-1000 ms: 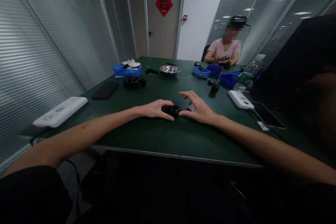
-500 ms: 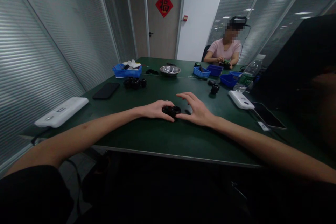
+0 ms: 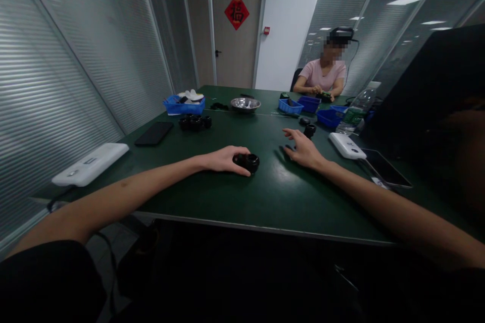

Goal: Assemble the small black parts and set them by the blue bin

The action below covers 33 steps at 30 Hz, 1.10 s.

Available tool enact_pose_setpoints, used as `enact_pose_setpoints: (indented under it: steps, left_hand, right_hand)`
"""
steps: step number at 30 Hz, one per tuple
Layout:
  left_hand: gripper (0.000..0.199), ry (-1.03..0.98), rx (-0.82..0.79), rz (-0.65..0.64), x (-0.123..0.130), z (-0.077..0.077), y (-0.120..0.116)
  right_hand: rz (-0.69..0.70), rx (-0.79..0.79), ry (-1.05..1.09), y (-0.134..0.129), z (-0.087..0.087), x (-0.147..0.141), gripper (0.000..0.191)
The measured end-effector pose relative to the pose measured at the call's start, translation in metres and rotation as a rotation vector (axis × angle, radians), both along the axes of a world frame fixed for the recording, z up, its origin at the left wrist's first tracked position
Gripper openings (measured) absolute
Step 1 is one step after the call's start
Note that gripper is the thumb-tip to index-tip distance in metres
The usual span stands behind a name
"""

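On the green table (image 3: 212, 197), my left hand (image 3: 226, 159) is wrapped round a glossy black rounded part (image 3: 251, 162) with a round opening on top. Its exact kind cannot be made out. My right hand (image 3: 305, 151) is apart from it, over the table to the right, with fingers spread and nothing in them. Just beyond the right hand stands a similar black part (image 3: 309, 131), with a small dark piece (image 3: 304, 121) behind it. Several more black parts (image 3: 195, 122) are grouped at the left, past my left hand.
A black phone (image 3: 154, 133) and a white power bank (image 3: 91, 164) lie left. A steel bowl (image 3: 245, 105) and blue bins (image 3: 185, 106) stand farther back. At right are a bottle (image 3: 358, 108), another white power bank (image 3: 346, 146) and a tablet-like device (image 3: 386, 168). A person (image 3: 322, 75) sits opposite.
My right hand has moved away from the black part, to the right and slightly farther out, towards the other black part. The left hand stays on its part.
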State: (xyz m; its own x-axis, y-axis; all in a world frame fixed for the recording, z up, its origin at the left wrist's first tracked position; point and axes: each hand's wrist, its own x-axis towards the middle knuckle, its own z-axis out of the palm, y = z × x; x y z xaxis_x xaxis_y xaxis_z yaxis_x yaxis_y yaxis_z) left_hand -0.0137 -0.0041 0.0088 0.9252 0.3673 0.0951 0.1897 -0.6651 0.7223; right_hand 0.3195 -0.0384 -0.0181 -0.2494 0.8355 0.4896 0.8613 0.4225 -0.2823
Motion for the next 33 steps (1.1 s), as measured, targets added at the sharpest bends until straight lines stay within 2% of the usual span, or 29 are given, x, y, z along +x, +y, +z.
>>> enact_pose_setpoints:
  steps: [3,7,10,12,15,20,26,29,33]
  left_hand:
    - [0.051,0.003,0.0,0.0,0.0,0.0,-0.001]
    - [0.052,0.002,0.022,0.026,0.002,-0.003,0.0]
    - [0.053,-0.028,0.01,0.022,0.003,-0.007,0.002]
    - [0.057,-0.062,-0.01,-0.006,0.003,-0.008,0.003]
    - [0.06,-0.081,-0.016,-0.028,0.003,-0.007,0.001]
    - [0.05,-0.037,0.008,0.033,0.003,-0.003,-0.004]
    - [0.048,-0.038,-0.017,0.011,0.003,-0.002,-0.004]
    - [0.047,-0.036,-0.001,0.018,0.003,-0.003,-0.004]
    - [0.052,-0.038,0.004,0.036,0.003,-0.004,-0.003]
  right_hand:
    - [0.092,-0.009,0.027,-0.004,0.002,-0.006,0.062]
    - [0.328,-0.075,0.077,-0.036,0.016,-0.059,0.039]
    - [0.372,-0.066,0.089,-0.055,0.023,-0.092,0.041]
    - [0.371,-0.045,0.089,-0.06,0.025,-0.101,0.04]
    - [0.422,-0.046,0.093,-0.061,0.024,-0.1,0.035]
    - [0.555,-0.056,0.102,-0.061,0.023,-0.089,0.036]
    - [0.468,-0.03,0.104,-0.061,0.022,-0.096,0.037]
    - [0.494,-0.032,0.099,-0.063,0.023,-0.098,0.032]
    - [0.495,-0.025,0.106,-0.065,0.023,-0.099,0.04]
